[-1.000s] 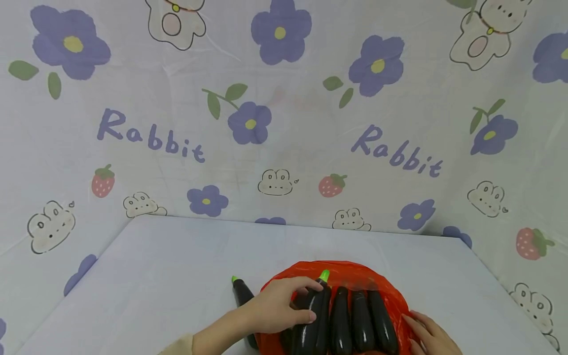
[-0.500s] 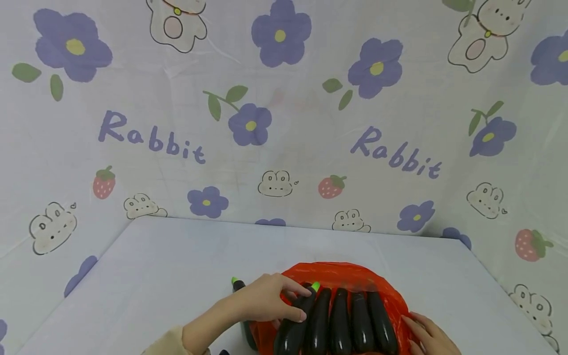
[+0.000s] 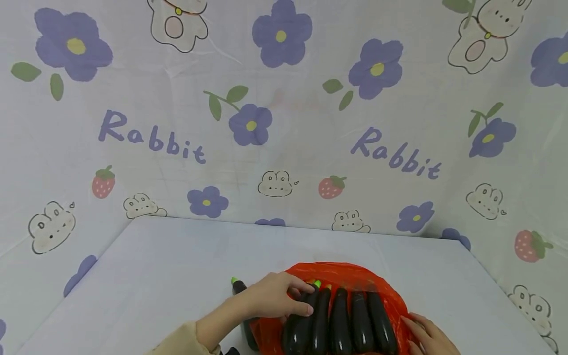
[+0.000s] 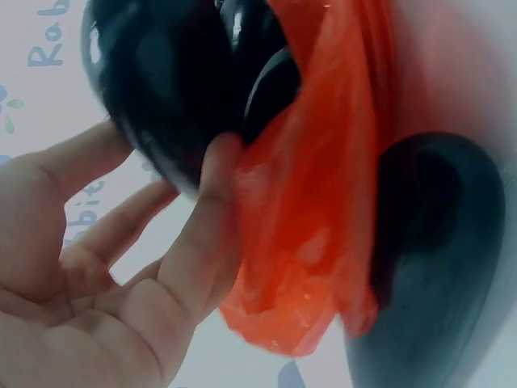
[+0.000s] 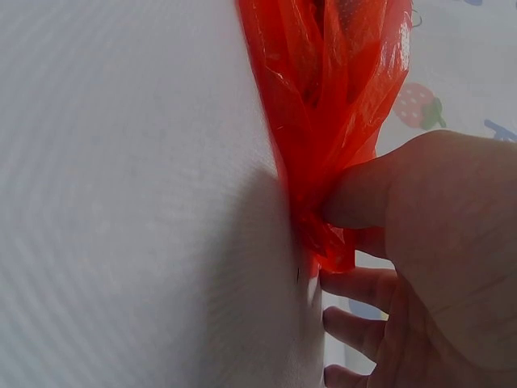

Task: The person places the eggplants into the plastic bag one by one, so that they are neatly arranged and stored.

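My left hand (image 3: 277, 296) grips a glossy black eggplant (image 3: 301, 329) with a bright green stem end, thumb on the near side and fingers on the far side. It lies at the left end of a row of several eggplants (image 3: 340, 320) in an open red plastic bag (image 3: 326, 268). In the left wrist view, thumb and fingertips press on the rounded body of the held eggplant (image 4: 161, 73). At the bag's right edge, my right hand (image 3: 429, 335) pinches the gathered plastic; thumb and forefinger close on the bag (image 5: 323, 202) in the right wrist view.
Outside the bag, on its left, lies another black eggplant (image 3: 239, 287) with a green tip, partly hidden by the left forearm. Everything rests on a white table (image 3: 186, 261). Behind stands a patterned cloth backdrop (image 3: 301, 148) with flowers and rabbits.
My left hand first moves the held eggplant left and down from over its neighbour, then slightly back right against the row. My right hand stays at the bag's edge.
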The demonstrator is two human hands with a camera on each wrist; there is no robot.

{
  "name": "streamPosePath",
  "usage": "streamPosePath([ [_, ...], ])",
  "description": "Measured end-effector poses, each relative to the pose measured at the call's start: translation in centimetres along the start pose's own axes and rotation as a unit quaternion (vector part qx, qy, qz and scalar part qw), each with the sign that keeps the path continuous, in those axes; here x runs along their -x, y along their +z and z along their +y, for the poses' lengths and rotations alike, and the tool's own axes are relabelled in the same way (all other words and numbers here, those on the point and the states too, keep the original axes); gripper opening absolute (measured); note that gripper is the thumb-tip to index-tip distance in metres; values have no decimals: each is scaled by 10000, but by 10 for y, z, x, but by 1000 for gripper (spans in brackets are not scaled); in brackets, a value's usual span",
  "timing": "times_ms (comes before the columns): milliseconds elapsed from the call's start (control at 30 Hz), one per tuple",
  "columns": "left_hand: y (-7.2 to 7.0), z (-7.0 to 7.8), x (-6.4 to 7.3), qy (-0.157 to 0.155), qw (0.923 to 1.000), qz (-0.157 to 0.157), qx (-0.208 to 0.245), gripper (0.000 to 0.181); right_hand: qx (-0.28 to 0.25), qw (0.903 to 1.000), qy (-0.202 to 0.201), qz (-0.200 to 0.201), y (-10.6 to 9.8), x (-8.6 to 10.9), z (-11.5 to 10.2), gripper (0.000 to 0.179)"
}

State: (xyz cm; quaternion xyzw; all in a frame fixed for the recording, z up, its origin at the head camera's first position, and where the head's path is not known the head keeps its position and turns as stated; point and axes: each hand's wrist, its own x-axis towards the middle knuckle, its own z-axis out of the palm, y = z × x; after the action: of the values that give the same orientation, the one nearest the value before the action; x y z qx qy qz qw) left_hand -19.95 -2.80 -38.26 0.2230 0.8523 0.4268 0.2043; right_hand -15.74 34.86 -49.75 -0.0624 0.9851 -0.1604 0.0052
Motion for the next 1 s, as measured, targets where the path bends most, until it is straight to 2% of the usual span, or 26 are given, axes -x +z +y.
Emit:
streamPosePath([
  [200, 5, -4, -9, 145, 9984, 474, 267, 44, -26, 9999, -107, 101, 2, 1, 0, 45],
  [467, 12, -5, -15, 118, 9955, 868, 361, 45, 95, 9994, -226, 256, 3, 2, 0, 45],
  [800, 16, -4, -15, 311, 9938, 914, 549, 35, -17, 9995, -216, 218, 2, 2, 2, 45],
  [1000, 15, -6, -15, 310, 9933, 903, 654, 32, -37, 9995, -206, 227, 3, 2, 5, 47],
])
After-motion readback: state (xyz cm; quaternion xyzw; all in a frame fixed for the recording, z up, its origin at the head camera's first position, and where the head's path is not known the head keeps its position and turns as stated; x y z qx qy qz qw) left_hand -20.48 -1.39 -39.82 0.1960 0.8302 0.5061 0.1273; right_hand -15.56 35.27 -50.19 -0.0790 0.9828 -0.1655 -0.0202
